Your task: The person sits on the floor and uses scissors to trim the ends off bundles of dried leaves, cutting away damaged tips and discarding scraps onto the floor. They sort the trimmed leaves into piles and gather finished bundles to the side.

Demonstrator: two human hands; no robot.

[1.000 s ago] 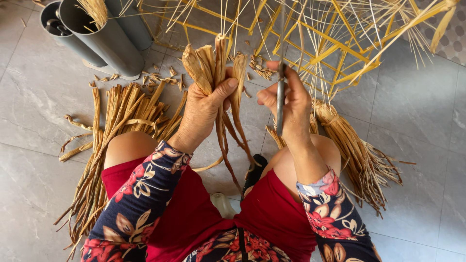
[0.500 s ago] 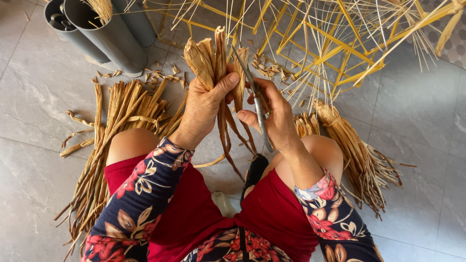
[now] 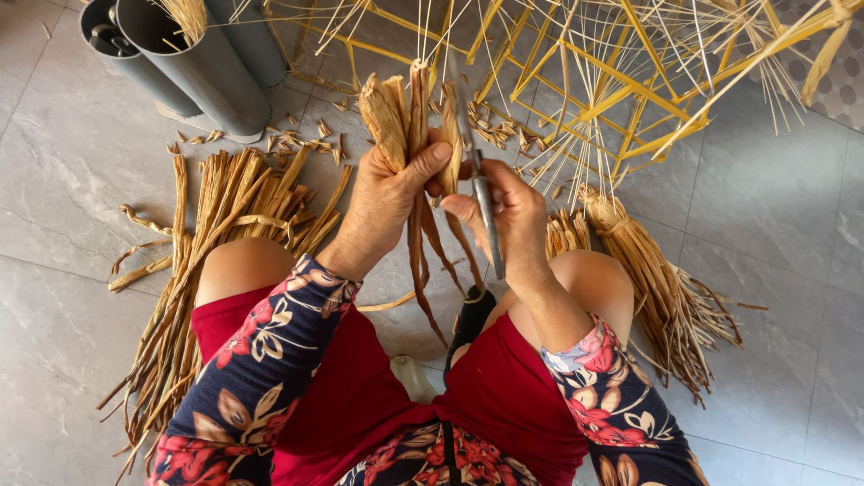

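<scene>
My left hand (image 3: 382,202) grips a bunch of dried tan leaf strips (image 3: 400,112), held upright above my knees with the long ends trailing down between my legs. Close beside it, my right hand (image 3: 508,220) holds a thin metal blade (image 3: 481,193) whose tip lies against one strip of the bunch. The two hands almost touch at the thumbs.
A loose pile of dried strips (image 3: 216,225) lies on the grey tile floor at my left knee, a tied bundle (image 3: 648,270) at my right. Grey plastic pipes (image 3: 193,58) stand at the far left. A yellow stick frame (image 3: 630,81) spreads ahead, with small cut scraps (image 3: 297,139) below.
My right hand has moved left with the blade, from apart from the bunch to right against it. The left hand keeps its grip and has raised the bunch slightly.
</scene>
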